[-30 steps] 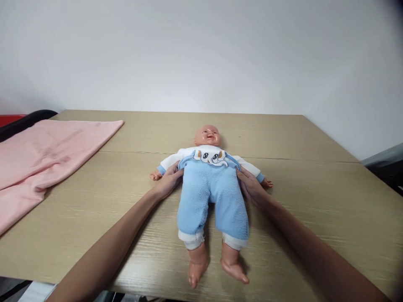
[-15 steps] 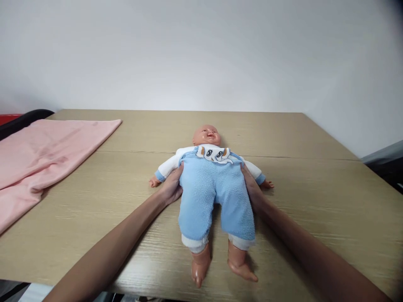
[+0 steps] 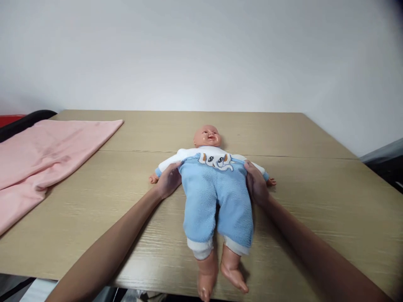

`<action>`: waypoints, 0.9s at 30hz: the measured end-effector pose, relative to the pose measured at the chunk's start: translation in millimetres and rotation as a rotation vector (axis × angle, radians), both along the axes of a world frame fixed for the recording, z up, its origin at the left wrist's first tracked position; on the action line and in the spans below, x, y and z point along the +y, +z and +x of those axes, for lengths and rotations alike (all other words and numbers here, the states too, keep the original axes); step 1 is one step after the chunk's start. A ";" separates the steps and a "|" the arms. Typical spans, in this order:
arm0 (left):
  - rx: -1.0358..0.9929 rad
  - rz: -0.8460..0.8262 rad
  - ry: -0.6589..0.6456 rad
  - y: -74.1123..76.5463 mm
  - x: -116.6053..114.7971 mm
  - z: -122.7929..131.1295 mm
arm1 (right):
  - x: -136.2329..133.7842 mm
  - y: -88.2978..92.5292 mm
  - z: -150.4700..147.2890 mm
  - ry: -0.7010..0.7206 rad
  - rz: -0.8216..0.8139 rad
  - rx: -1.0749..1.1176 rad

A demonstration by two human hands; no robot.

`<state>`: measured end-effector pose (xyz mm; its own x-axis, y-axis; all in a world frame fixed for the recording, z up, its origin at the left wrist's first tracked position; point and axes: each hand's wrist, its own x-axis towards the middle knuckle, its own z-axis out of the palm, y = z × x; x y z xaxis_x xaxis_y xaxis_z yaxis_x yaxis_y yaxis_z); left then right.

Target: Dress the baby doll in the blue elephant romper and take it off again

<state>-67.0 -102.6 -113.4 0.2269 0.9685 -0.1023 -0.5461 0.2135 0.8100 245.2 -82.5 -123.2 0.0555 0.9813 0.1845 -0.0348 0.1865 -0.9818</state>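
A baby doll (image 3: pixel 217 188) in a light blue fleece suit with white sleeves lies face up on the wooden table, head away from me. An elephant patch (image 3: pixel 217 161) shows on its chest. My left hand (image 3: pixel 170 179) grips the doll's side just under its arm, thumb on the edge of the blue fabric. On the opposite side my right hand (image 3: pixel 256 182) holds it the same way. The fingers of both hands are largely hidden beside and under the doll. Its bare feet point toward the table's near edge.
A pink blanket (image 3: pixel 63 155) lies across the left of the table (image 3: pixel 315 201). Behind it, at the far left, a black curved rim (image 3: pixel 34 116) and a red item (image 3: pixel 11 121) show. A white wall (image 3: pixel 201 54) rises behind the table.
The doll's torso and feet have shifted a little toward me, and its legs have swung slightly. My hands remain at its sides, the right one turned more into view.
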 end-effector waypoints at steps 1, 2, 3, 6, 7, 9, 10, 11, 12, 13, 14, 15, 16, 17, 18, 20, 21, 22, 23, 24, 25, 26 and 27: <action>0.040 0.054 0.002 -0.1 0.4 -1.9 | 2.0 -2.1 1.2 -0.011 0.000 -0.012; 0.115 0.121 0.013 0.2 0.8 -3.8 | 3.6 -3.3 2.2 -0.019 0.004 -0.029; 0.213 0.192 0.033 0.8 1.2 -5.6 | 4.7 -3.7 2.9 -0.025 0.011 -0.049; 0.478 0.360 0.156 3.0 2.8 -9.7 | 5.3 -1.5 4.1 -0.040 0.043 -0.134; 0.530 0.389 0.198 3.3 3.3 -10.0 | 4.6 -0.4 4.2 -0.050 0.057 -0.163; 0.585 0.411 0.247 2.4 3.8 -8.6 | 1.6 1.8 4.2 -0.076 0.085 -0.215; 0.613 0.417 0.264 1.3 3.6 -6.8 | -0.7 3.1 3.9 -0.089 0.094 -0.231; 0.636 0.419 0.278 0.0 3.0 -4.4 | -3.3 5.0 3.5 -0.107 0.108 -0.248; 0.650 0.419 0.299 -1.3 2.1 -1.7 | -6.2 7.8 2.7 -0.135 0.133 -0.273; 0.659 0.425 0.335 -2.3 0.8 1.2 | -9.2 11.8 1.3 -0.173 0.174 -0.318; 0.667 0.437 0.379 -2.9 -0.7 4.2 | -11.9 17.5 -0.7 -0.215 0.229 -0.384; 0.676 0.455 0.424 -3.0 -2.2 6.9 | -13.9 24.8 -3.7 -0.251 0.292 -0.463; 0.689 0.479 0.469 -2.5 -3.8 9.3 | -14.7 33.8 -7.9 -0.276 0.356 -0.542; 0.714 0.513 0.517 -1.7 -5.3 11.2 | -14.0 44.4 -13.4 -0.277 0.415 -0.612; 0.752 0.553 0.569 -0.7 -6.6 12.7 | -11.4 56.3 -20.4 -0.248 0.459 -0.652; 0.835 0.632 0.645 0.9 -8.8 14.4 | 0.2 82.4 -38.8 -0.117 0.527 -0.677; 0.870 0.667 0.669 1.1 -9.7 14.8 | 9.2 95.6 -50.2 -0.020 0.552 -0.687; 0.893 0.694 0.680 0.7 -10.5 14.9 | 19.9 108.1 -63.1 0.088 0.564 -0.713; 0.900 0.712 0.682 -0.3 -11.2 14.9 | 31.9 119.4 -77.5 0.196 0.568 -0.770; 0.897 0.720 0.681 -1.7 -11.7 14.9 | 44.6 129.0 -93.3 0.331 0.553 -0.861; 0.889 0.723 0.686 -3.3 -12.1 14.8 | 57.3 136.3 -110.3 0.455 0.533 -0.955; 0.877 0.725 0.695 -5.1 -12.4 14.7 | 69.3 141.0 -128.3 0.590 0.509 -1.053; 0.861 0.725 0.703 -6.6 -12.5 14.6 | 80.1 142.9 -146.9 0.730 0.500 -1.157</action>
<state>-52.5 -115.2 -120.1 -0.2176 0.7482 0.6267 0.3805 -0.5263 0.7604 98.4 -2.4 19.7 -0.8310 0.5468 0.1026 0.4798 0.7977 -0.3652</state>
